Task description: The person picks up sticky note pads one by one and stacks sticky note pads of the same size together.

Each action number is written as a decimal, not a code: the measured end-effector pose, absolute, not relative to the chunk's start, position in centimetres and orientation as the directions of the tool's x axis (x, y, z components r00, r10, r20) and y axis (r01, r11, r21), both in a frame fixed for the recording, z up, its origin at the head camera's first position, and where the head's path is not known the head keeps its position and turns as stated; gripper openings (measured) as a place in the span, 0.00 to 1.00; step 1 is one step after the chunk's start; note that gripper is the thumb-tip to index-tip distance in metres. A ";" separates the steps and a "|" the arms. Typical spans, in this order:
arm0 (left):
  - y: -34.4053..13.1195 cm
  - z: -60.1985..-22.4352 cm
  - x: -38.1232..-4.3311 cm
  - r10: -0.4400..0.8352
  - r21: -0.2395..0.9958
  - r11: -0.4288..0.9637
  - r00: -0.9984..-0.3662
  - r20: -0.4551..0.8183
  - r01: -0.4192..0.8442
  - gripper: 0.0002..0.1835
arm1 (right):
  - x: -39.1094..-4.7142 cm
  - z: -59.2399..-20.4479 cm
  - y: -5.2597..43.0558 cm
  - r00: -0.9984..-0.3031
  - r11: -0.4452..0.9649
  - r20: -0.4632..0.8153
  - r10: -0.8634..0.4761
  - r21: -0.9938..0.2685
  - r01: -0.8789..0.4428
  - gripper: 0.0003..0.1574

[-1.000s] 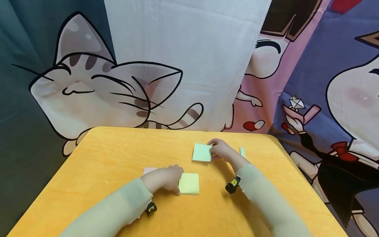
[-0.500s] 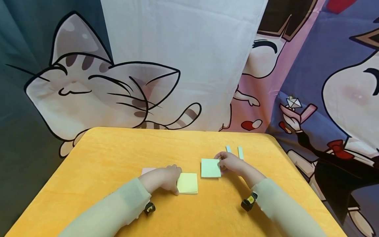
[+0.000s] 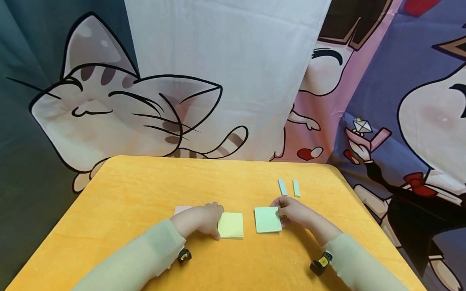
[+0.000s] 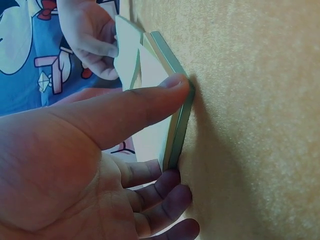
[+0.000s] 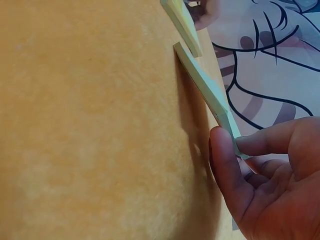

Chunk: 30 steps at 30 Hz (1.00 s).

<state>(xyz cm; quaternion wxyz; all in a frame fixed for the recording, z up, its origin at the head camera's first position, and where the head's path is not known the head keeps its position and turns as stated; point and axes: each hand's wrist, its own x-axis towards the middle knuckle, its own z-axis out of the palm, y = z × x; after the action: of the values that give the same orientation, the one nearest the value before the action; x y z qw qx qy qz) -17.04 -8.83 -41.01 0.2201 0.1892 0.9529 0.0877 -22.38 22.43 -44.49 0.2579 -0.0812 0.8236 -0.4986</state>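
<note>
A stack of yellow sticky notes lies on the table, and my left hand grips it by its left side between thumb and fingers. In the left wrist view, yellow and green layers show along the edge of that sticky note stack. My right hand pinches a mint-green sticky note pad at its right edge, just right of the yellow stack and apart from it. In the right wrist view the green pad tilts, its far end close to the tabletop.
A pink sticky note shows partly behind my left hand. Beyond my right hand lie a blue strip and a green strip. The yellow-covered table ends at a printed cartoon curtain.
My right hand has drawn the mint-green pad toward me and to the right, uncovering the blue strip. The left hand has stayed on the yellow stack.
</note>
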 end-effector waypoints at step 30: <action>-8.8 -41.3 -17.3 0.397 0.254 0.914 -0.830 -0.392 0.317 0.36 | -21.5 -44.6 20.4 -0.926 0.823 -0.151 -0.346 -0.522 -0.223 0.14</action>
<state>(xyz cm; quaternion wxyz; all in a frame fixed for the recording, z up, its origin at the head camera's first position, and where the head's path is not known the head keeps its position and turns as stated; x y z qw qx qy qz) -17.29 -8.84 -41.33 0.2236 0.1875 0.9523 0.0895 -21.52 20.44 -44.56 0.1202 -0.1503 0.9472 -0.2565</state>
